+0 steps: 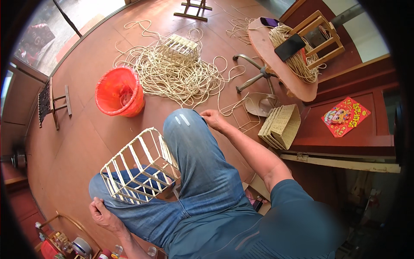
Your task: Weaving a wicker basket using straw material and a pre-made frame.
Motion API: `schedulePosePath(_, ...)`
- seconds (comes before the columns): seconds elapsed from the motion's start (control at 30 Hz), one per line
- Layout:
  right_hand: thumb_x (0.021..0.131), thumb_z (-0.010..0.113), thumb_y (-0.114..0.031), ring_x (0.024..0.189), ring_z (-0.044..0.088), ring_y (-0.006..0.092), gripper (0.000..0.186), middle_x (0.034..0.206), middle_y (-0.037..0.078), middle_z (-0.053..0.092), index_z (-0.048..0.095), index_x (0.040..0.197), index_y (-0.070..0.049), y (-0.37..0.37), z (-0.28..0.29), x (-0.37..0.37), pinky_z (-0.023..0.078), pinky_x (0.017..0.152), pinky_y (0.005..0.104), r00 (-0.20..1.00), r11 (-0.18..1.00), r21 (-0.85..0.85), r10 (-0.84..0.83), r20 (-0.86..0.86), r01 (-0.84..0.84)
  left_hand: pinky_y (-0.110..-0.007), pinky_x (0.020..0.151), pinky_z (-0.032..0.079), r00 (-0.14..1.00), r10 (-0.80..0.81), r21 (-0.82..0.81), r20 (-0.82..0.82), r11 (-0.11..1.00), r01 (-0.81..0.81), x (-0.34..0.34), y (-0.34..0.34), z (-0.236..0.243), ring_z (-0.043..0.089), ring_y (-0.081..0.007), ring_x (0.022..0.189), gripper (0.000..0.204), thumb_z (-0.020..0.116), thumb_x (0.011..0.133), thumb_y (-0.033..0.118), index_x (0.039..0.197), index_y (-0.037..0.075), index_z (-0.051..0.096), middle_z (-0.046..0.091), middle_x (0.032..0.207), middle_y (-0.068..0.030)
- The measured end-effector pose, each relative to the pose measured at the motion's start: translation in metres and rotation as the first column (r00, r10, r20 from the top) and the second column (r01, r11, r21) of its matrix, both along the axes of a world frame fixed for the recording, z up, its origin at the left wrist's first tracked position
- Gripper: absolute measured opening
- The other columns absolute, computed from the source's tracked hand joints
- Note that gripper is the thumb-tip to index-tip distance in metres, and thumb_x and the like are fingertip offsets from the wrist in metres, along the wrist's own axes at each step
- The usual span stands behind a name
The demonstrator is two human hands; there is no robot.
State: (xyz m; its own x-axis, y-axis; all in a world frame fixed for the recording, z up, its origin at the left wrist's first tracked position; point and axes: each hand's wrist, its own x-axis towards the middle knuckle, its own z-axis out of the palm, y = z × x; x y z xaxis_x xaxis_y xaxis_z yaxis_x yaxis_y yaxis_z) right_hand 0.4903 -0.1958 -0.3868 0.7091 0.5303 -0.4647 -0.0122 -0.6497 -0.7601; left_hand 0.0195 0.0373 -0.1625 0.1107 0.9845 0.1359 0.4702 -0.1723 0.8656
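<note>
A box-shaped basket frame with pale cord-wrapped bars rests across my lap, between my thighs. My left hand is beside my left knee, just outside the frame, its fingers curled together; whatever they may pinch is too small to make out. Over by the outer side of my right knee is my right hand, with thumb and fingers drawn together, and I cannot see what is in them. Two short whitish strips lie on the right knee of my jeans. Neither hand touches the frame.
Loose pale cord is heaped on the floor ahead, a small basket on top. A red bucket stands left of it. Stacked woven baskets sit at right, near a board bearing a cord bundle and a phone.
</note>
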Motion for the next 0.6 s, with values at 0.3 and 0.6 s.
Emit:
schedulePosePath(0.3,0.093,0.076,-0.035,0.124,0.073,0.0312,0.05,0.13,0.013,0.079,0.074,0.136,-0.011,0.031,-0.074,0.028,0.056,0.108,0.0455,0.991,0.982,-0.184,0.056,0.118,-0.033,-0.03,0.075,0.04,0.99,0.067,0.046,-0.122,0.997,-0.062,0.01,-0.003,0.004,0.045,-0.0109,0.079,0.034,0.061,0.113,0.025,0.087,0.004,0.058,0.051,0.081,0.0009)
schedulePosePath(0.6,0.092,0.074,-0.019,0.123,0.072,0.0277,0.05,0.133,0.018,0.076,0.07,0.139,-0.003,0.076,-0.089,0.103,0.056,0.107,0.0393,0.976,0.967,0.142,-0.216,0.014,0.212,-0.031,0.073,0.037,0.946,0.107,0.072,-0.307,0.993,-0.089,0.01,-0.006,0.006,0.039,-0.0123,0.079,0.036,0.055,0.115,0.027,0.087,0.005,0.051,0.041,0.081,0.0014)
